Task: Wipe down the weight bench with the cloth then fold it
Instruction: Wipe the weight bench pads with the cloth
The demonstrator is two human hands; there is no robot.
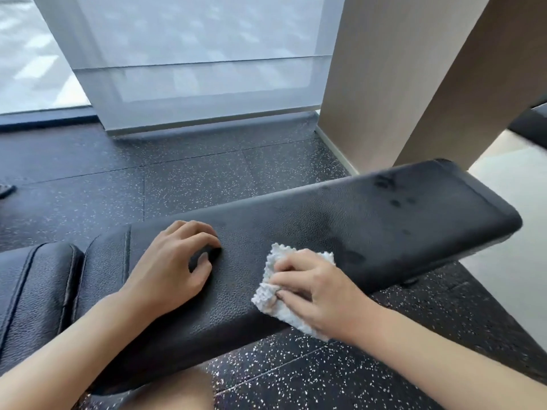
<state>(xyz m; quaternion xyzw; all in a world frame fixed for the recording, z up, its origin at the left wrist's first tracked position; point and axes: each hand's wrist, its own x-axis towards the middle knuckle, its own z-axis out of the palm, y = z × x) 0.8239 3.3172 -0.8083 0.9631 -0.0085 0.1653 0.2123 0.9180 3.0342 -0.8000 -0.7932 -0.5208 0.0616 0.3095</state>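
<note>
A black padded weight bench (370, 220) runs from lower left to upper right across the view. Its far end shows damp dark patches. A small white textured cloth (285, 312) lies crumpled on the pad's near edge, partly hanging over it. My right hand (313, 288) presses on the cloth, with thumb and fingers bunching it against the pad. My left hand (174, 261) rests on the bench to the left of the cloth, fingers curled with the tips touching the pad and holding nothing.
Black speckled rubber flooring (192, 179) surrounds the bench. A frosted glass panel (201, 69) stands behind it, and a beige column (384, 84) rises at the right, close to the bench's far end. A separate seat pad (32, 288) adjoins at the left.
</note>
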